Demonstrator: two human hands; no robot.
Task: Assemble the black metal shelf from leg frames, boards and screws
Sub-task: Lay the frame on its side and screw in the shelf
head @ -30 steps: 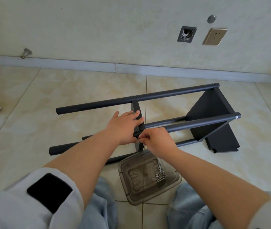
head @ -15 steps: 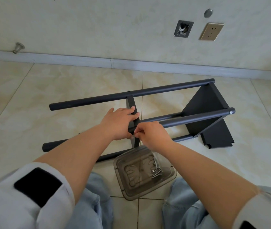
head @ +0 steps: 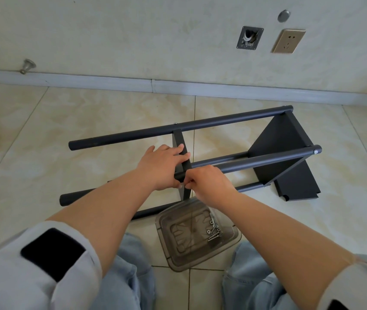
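While the half-built shelf is lying on its side on the tiled floor, the person is kneeling at six o'clock of it and working at the middle board, which is standing edge-on between the tubes. Their left hand is lying over that board and the near leg tube, fingers fairly straight, pressing more than gripping. Their right hand is curling at the joint just beside it, fingertips pinching something too small to make out, probably a screw; I cannot tell for sure.

At three o'clock the end board is already sitting fixed between the tubes, and a loose board is lying flat beyond it. At six o'clock a clear plastic tray is holding the spare screws.

Steel like this is looking stiff and moderately heavy, with smooth painted tubes that may be rolling or slipping under a palm. Bracing across board and tube together, close to the joint, seems the surest hold. The sheet edges could be biting fingers, and the tiny screws are likely easy to drop.
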